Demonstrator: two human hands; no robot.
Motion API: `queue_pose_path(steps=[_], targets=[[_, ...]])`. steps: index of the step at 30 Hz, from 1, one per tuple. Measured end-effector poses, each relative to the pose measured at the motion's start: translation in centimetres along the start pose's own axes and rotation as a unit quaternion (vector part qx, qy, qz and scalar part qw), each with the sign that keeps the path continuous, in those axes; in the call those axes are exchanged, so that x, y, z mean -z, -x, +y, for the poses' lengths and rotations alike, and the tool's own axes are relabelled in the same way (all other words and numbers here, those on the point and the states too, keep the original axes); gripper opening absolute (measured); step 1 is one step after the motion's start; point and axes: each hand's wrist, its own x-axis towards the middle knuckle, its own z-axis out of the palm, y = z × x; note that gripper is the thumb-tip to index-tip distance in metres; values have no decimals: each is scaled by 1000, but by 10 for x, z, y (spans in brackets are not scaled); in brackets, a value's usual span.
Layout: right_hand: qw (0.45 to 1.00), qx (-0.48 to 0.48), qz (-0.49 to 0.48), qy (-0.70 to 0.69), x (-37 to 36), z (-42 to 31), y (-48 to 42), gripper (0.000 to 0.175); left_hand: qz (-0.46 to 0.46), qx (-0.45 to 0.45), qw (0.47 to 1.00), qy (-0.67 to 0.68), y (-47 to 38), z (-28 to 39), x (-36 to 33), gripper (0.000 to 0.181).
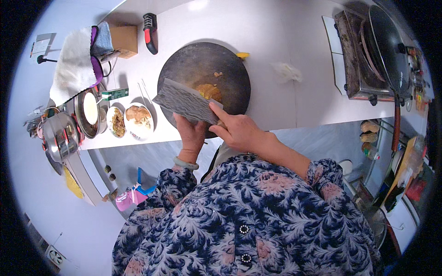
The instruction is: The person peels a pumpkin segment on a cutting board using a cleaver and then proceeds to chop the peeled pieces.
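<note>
In the head view my right hand [238, 132] grips the handle of a broad cleaver [186, 101] with a dark, rippled blade face. The blade is tilted over the near left part of a round dark chopping board [203, 62]. My left hand [190, 132], with a pale bangle at the wrist, is up against the blade's underside and near edge; its fingers are partly hidden, and whether it holds anything cannot be told. A brownish-yellow piece of food [209, 91] lies on the board just beyond the blade, with small crumbs [218, 74] farther off.
Left of the board stand a plate of food [138, 120], a bowl of shredded food [118, 122], chopsticks [144, 91], a green box [115, 94] and a metal pan [80, 117]. A knife sharpener [150, 34] lies behind. On the right are a plastic bag [286, 72] and a gas stove [359, 69] with a wok [386, 51].
</note>
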Motion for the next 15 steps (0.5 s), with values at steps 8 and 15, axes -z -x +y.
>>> queue_pose_path(steps=[8,15], targets=[[996,-70,-40,-42,-6,-5,-8,58,14,-4,999,-39,-19,-10,14,58],[998,-38,30,-51,-11,25,-52,53,25,-33,995,-86,-22,-14,17,65]])
